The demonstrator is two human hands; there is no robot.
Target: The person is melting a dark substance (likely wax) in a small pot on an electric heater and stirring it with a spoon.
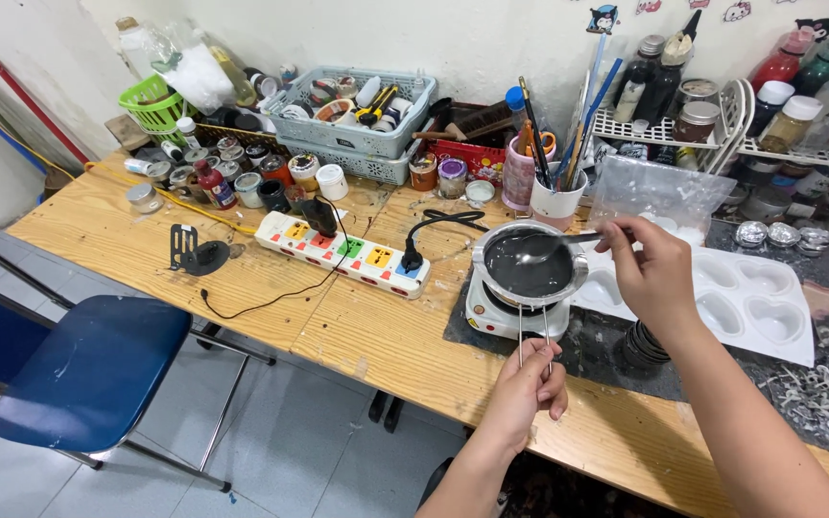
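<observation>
A small metal pot [530, 262] with pale liquid sits on a white electric hot plate [491, 315] on the wooden table [271, 288]. My left hand [528, 386] grips the pot's thin wire handle [533, 338] near the table's front edge. My right hand [647, 270] holds a metal spoon [541, 249] whose bowl rests in the liquid. A white mould tray with heart-shaped cavities [741, 297] lies just right of the pot, under my right wrist.
A power strip [343, 253] with coloured sockets lies left of the hot plate. Paint jars [242, 177], baskets [352, 115] and a brush cup [554, 197] crowd the back. A clear plastic bag [659, 192] stands behind the mould. A blue chair [88, 369] is at the left.
</observation>
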